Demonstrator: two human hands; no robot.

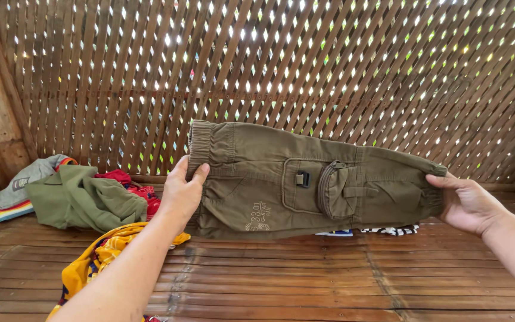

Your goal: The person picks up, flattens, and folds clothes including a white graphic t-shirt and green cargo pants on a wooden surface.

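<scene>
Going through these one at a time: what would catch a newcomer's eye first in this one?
The olive cargo shorts, folded and held up mid-frame, left hand at the elastic waistband, right hand at the leg end. Behind them, sunlight sparkles through a wooden lattice wall. A heap of clothes lies on the slatted floor at left.

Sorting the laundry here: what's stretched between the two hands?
In the head view, olive cargo shorts span from the left hand to the right hand.
</scene>
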